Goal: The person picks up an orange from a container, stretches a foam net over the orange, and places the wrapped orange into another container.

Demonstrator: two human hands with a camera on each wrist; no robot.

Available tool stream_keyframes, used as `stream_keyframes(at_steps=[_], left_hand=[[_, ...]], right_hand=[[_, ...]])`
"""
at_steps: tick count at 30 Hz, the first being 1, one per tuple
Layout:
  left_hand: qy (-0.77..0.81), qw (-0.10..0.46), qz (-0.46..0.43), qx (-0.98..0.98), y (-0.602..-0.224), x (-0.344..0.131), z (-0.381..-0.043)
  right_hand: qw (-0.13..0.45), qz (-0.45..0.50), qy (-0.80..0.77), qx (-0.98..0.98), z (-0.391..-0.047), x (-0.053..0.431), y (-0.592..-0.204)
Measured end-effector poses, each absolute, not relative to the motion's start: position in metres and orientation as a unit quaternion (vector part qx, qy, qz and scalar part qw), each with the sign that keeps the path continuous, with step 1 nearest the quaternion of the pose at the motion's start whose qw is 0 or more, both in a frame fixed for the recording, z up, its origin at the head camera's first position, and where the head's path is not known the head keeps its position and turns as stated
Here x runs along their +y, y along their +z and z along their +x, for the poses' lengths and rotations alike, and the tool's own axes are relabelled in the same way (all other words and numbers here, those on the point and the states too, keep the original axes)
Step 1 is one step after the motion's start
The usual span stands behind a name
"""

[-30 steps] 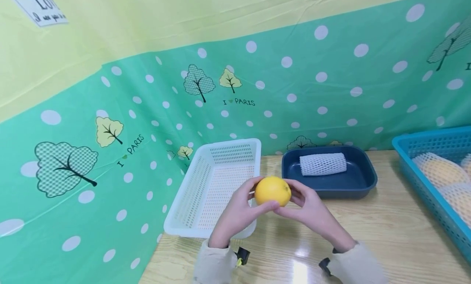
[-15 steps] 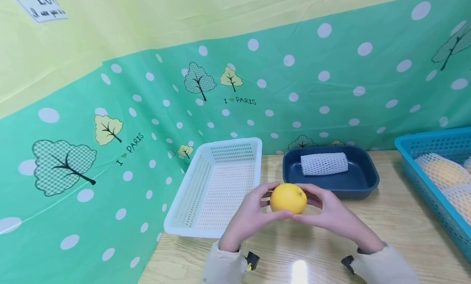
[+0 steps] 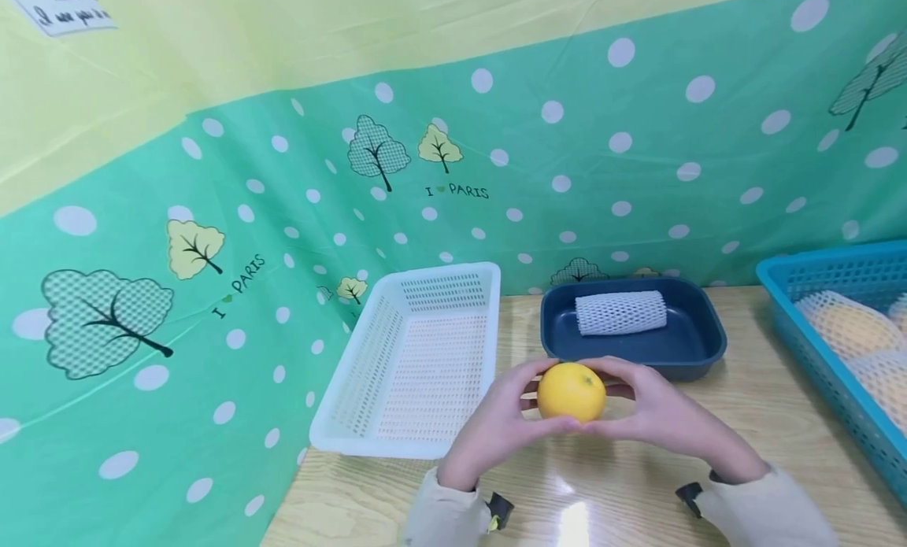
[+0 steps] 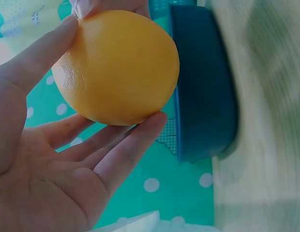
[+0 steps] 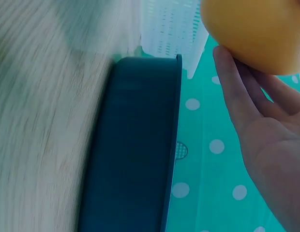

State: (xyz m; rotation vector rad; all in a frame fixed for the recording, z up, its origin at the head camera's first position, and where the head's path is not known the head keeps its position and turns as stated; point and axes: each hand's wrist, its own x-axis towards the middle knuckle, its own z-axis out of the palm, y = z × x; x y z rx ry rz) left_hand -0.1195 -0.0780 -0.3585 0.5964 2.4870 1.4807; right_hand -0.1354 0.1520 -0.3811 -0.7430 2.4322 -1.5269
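Between both hands, above the wooden table, is a smooth yellow-orange orange (image 3: 571, 393) with a small green stem spot facing up. My left hand (image 3: 505, 413) grips its left side, thumb in front and fingers behind. From the right side my right hand (image 3: 655, 409) holds it the same way. The two thumbs meet at the front of the fruit. In the left wrist view the orange (image 4: 118, 67) rests against the fingertips (image 4: 157, 121) and thumb of the left hand. The right wrist view shows the right hand's fingers (image 5: 230, 77) touching its underside; the thumb is hard to see there.
Just behind the hands stands a dark blue tray (image 3: 697, 358) with a white foam net sleeve (image 3: 620, 312) in it. A white perforated basket (image 3: 333, 405) is at the left. On the right, a blue basket (image 3: 779, 295) has net-wrapped fruit (image 3: 850, 327). A polka-dot cloth hangs behind.
Both hands have carried the orange rightward and slightly nearer, from beside the white basket to in front of the dark tray. The stem spot has turned more upward.
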Motion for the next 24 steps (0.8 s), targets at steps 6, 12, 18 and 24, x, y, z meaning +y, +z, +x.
stream_keyframes(at_steps=[6,12,18,24], left_hand=[[0.495,0.104,0.196,0.840,-0.364,-0.074,-0.119],[0.493,0.113,0.186,0.842,-0.369,-0.068,-0.118],[0.489,0.122,0.184,0.844,-0.379,-0.061,-0.120],[0.475,0.124,0.202,0.847,-0.392,-0.056,-0.123]], right_hand=[[0.104,-0.249,-0.491,0.828,-0.136,0.158,-0.380],[0.112,-0.259,-0.476,0.833,-0.139,0.163,-0.378],[0.111,-0.274,-0.452,0.842,-0.140,0.169,-0.383],[0.117,-0.277,-0.441,0.846,-0.143,0.174,-0.388]])
